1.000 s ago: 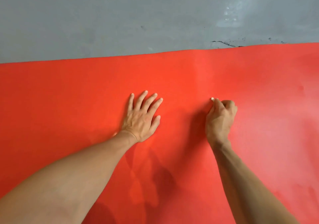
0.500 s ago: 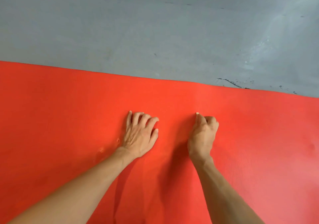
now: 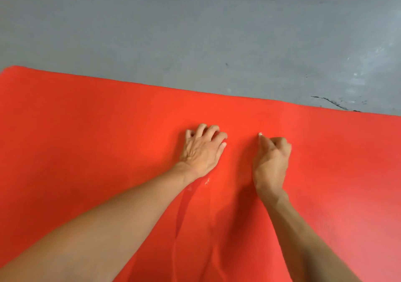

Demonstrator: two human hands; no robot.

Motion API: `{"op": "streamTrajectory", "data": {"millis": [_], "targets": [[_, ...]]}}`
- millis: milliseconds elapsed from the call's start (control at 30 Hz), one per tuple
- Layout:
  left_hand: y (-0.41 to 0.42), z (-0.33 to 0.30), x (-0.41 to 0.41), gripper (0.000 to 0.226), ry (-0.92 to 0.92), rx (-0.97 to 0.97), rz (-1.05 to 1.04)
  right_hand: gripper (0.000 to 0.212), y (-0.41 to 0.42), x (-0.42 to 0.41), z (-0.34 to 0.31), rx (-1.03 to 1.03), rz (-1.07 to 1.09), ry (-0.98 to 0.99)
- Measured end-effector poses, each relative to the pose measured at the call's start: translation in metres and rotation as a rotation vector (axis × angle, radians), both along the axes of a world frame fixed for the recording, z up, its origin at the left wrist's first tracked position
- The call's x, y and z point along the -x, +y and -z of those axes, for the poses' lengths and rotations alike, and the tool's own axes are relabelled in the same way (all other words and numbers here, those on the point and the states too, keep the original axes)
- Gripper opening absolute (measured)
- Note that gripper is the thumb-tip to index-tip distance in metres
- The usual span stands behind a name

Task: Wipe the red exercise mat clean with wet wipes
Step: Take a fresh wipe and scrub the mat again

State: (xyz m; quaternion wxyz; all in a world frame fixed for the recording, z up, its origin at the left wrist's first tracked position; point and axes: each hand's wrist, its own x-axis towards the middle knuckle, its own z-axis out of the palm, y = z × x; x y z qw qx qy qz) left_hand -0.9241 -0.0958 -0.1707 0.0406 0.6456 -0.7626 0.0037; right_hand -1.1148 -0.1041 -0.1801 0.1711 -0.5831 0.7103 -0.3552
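Note:
The red exercise mat [image 3: 97, 147] lies flat on a grey floor and fills the lower part of the head view. My left hand [image 3: 201, 149] rests on the mat near its middle, knuckles raised, bent fingertips pressing the surface, holding nothing. Just to its right, my right hand [image 3: 272, 158] is curled into a fist on the mat. A small white bit of wet wipe [image 3: 259, 134] pokes out at its pointed tip; the rest is hidden under the fist. Thin wet streaks [image 3: 206, 181] show on the mat beside my left wrist.
Bare grey concrete floor [image 3: 195, 32] runs beyond the mat's far edge, with a dark crack [image 3: 329, 102] at the right. The mat's far left corner [image 3: 13, 67] is in view.
My left fingers went from spread flat to bent. Both hands shifted left along the mat, and the view rose, bringing more floor and the mat's left corner into sight.

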Motion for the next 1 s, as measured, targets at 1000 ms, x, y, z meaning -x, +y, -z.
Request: {"op": "streamTrajectory", "data": {"millis": [1000], "targets": [[-0.033,0.018,0.014,0.062,0.162,0.032,-0.025,0.025,-0.06,-0.015,-0.012,0.069,-0.48,0.158]]}}
